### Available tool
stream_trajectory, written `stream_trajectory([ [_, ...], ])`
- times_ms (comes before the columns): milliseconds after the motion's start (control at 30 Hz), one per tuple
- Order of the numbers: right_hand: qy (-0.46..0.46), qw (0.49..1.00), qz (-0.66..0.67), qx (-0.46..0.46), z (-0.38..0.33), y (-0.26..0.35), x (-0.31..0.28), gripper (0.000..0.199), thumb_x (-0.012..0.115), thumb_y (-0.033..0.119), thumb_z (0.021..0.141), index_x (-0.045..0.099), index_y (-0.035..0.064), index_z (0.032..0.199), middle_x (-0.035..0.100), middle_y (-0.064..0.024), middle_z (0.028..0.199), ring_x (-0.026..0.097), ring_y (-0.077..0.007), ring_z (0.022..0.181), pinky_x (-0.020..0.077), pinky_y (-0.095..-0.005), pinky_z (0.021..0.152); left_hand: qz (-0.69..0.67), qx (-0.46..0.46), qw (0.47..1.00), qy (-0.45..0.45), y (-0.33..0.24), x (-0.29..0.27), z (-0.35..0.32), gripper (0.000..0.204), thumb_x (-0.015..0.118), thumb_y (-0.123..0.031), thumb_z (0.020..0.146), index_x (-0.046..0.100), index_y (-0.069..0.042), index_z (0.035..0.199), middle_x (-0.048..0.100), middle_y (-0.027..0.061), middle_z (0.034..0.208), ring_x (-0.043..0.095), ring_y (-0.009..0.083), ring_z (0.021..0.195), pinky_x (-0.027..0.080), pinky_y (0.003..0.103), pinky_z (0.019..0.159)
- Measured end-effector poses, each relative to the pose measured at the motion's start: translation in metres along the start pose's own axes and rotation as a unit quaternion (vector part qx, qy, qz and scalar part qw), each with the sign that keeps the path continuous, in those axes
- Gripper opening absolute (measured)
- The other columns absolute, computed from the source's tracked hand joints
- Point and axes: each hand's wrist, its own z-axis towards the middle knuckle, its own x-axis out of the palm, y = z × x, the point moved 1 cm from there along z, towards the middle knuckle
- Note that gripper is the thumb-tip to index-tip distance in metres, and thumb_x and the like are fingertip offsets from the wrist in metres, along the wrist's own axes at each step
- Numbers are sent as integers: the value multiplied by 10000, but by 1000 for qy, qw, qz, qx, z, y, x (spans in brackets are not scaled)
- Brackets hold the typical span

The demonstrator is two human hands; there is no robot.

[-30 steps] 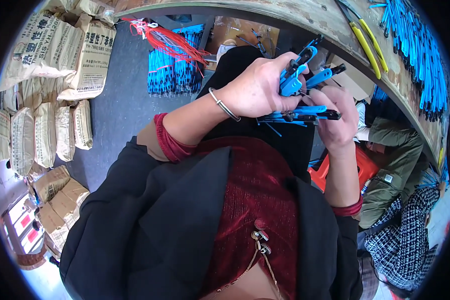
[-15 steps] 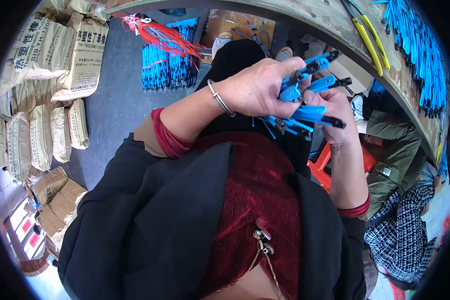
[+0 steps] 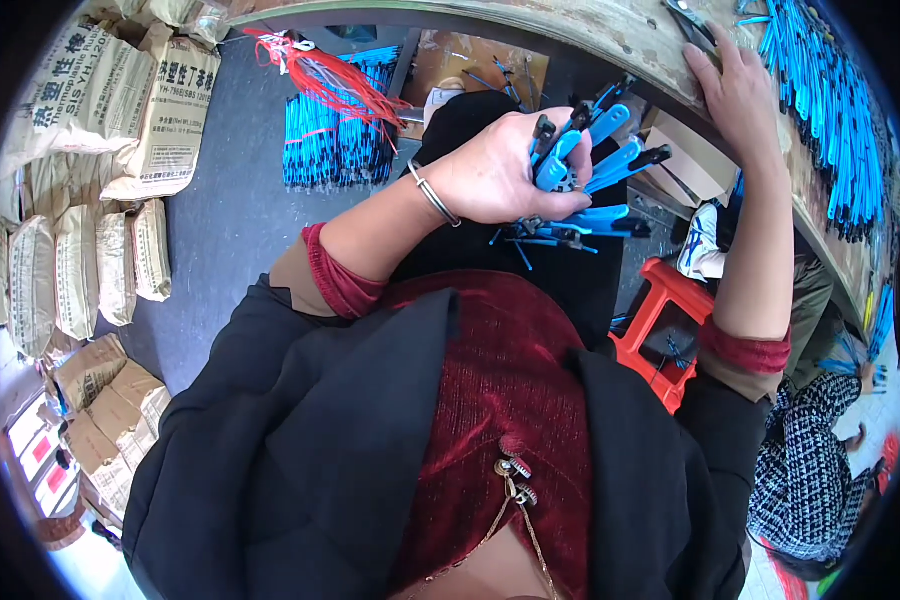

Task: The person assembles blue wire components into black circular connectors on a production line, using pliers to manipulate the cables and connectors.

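My left hand (image 3: 505, 175) is closed around a bundle of blue plastic strips with black ends (image 3: 610, 165), which fan out to the right of its fingers. Over at the bench's edge, my right hand (image 3: 745, 95) lies on a pair of pliers (image 3: 690, 18), its fingers bent over the grips. The metal head of the pliers shows beyond the fingertips; the handles are hidden under the hand. To the right of that hand, a thick pile of the same blue strips (image 3: 830, 120) covers part of the wooden bench (image 3: 590, 30).
On the floor ahead lie stacked blue strips (image 3: 330, 150) with red ties (image 3: 340, 80) over them. Paper sacks (image 3: 100, 110) and cardboard boxes (image 3: 110, 400) stand at left. A red plastic stool (image 3: 640, 320) is below my right arm; another person's checkered sleeve (image 3: 805, 470) is at lower right.
My right hand has left the bundle and moved up and right onto the pliers, covering their yellow handles. The left hand keeps the strips, shifted slightly left.
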Motion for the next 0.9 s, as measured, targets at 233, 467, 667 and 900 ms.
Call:
stream_trajectory([
  [233, -6, 573, 804, 158, -81, 15, -45, 534, 410, 437, 911, 364, 87, 1311, 522, -106, 999, 528, -219, 883, 441, -373, 818, -56, -52, 997, 23, -4, -2, -8, 235, 747, -110, 656, 593, -57, 825, 608, 19, 769, 573, 111, 708, 469, 260, 687],
  [467, 78, 663, 710, 225, -195, 111, -30, 593, 577, 70, 762, 321, 71, 1297, 440, -118, 1123, 452, -248, 1052, 408, -406, 911, -101, -90, 989, 54, -9, 1, 1, 262, 766, -120, 644, 620, -50, 851, 632, 28, 811, 587, 115, 752, 471, 258, 715],
  [667, -165, 957, 238, -12, -173, 88, -34, 515, 602, -21, 685, 473, 83, 1173, 435, -140, 1109, 440, -322, 1053, 332, -473, 973, -66, -79, 991, 79, -7, 6, 5, 301, 775, -117, 634, 615, -35, 875, 624, 30, 806, 578, 112, 757, 467, 254, 714],
  [900, -213, 971, 112, 6, -164, 104, -45, 505, 650, -29, 617, 569, 117, 1093, 449, -127, 1115, 420, -350, 1066, 339, -466, 921, -45, -58, 995, 64, -4, 4, 5, 315, 781, -99, 626, 612, -19, 879, 615, 38, 806, 568, 107, 751, 466, 252, 714],
])
